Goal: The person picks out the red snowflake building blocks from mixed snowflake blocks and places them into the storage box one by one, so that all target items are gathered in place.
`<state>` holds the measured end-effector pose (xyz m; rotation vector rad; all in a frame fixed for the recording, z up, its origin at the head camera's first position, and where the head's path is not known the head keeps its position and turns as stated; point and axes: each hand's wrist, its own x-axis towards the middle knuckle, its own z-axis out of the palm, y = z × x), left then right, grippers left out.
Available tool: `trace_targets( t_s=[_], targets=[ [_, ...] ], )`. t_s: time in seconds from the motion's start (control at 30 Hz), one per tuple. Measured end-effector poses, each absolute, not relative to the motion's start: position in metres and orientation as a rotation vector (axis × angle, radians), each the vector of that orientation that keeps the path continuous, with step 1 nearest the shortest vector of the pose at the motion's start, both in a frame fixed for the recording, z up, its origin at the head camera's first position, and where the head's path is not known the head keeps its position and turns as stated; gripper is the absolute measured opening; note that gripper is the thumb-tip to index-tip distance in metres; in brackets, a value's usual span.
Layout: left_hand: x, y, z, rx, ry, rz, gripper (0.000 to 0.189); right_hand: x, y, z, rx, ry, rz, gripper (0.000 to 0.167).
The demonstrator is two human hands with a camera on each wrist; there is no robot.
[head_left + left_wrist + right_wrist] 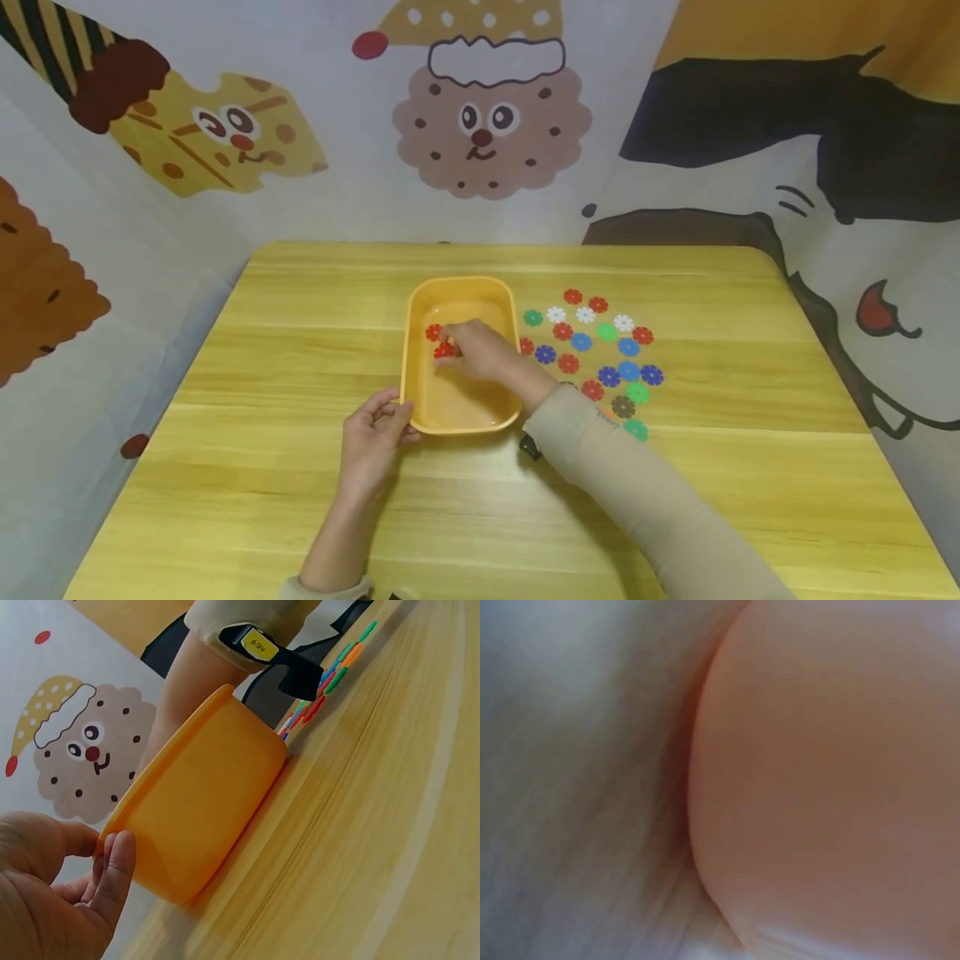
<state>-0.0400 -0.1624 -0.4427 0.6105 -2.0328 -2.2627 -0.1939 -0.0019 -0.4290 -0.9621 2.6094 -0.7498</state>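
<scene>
A yellow-orange plastic bin (461, 425) stands on the wooden table. At its near left corner my left hand (375, 429) grips the rim, thumb and fingers on either side; the left wrist view shows this hand (67, 885) against the bin's outer wall (195, 802). Reaching over the bin's right side, my right hand (480, 350) is down inside it. Thumb and index finger pinch a red flower-shaped plastic disc (442, 352). Another red disc (433, 332) lies just beyond, on the bin floor. Only the blurred bin wall (825, 780) and tabletop show in the right wrist view.
Right of the bin, many flower-shaped discs lie spread flat, among them a white disc (623, 322), a blue disc (581, 342) and a green disc (636, 430). My right forearm covers part of them. A cartoon-printed cloth (510, 217) hangs behind the table (262, 467).
</scene>
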Motion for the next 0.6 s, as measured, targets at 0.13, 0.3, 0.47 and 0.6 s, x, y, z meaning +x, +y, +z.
trace_targets(
  t_s=[0.13,0.3,0.47,0.6],
  targets=[
    [-0.0393,-0.1616,-0.4429,0.606,-2.038,-2.265,0.033,-0.1947,-0.0019,-0.4331,-0.91,2.614,-0.716,0.035],
    [-0.0381,-0.1615,-0.4441,0.621,-2.04,-2.273,0.032,-0.1966,-0.0024,-0.437,-0.836,2.634,-0.693,0.031],
    [-0.0384,-0.1614,-0.4437,0.612,-2.027,-2.27,0.034,-0.1971,-0.0024,-0.4352,-0.83,2.607,-0.739,0.033],
    [-0.0394,-0.162,-0.4428,0.602,-2.023,-2.264,0.034,-0.1961,-0.0015,-0.4309,-0.806,2.588,-0.805,0.037]
  ],
)
